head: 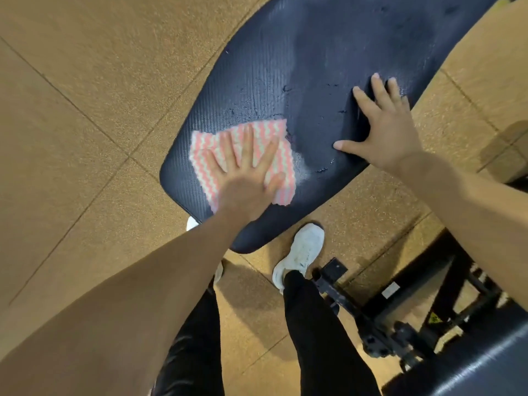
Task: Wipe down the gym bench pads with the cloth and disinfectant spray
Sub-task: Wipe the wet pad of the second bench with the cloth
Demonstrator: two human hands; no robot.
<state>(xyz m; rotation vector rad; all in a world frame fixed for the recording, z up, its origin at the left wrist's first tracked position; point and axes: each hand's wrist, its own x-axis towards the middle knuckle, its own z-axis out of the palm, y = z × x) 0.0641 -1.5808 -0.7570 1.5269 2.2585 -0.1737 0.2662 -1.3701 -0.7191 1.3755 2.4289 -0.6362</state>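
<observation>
A dark blue bench pad runs from the upper right down to the middle of the head view, with wet streaks and droplets on its surface. A pink-and-white striped cloth lies flat on the pad's near end. My left hand presses down on the cloth with its fingers spread straight; it is blurred. My right hand rests flat on the pad's right edge, fingers spread, holding nothing. No spray bottle is in view.
Tan rubber floor tiles surround the bench. My white shoe and black trouser legs stand below the pad. The black metal bench frame and another dark pad sit at the lower right.
</observation>
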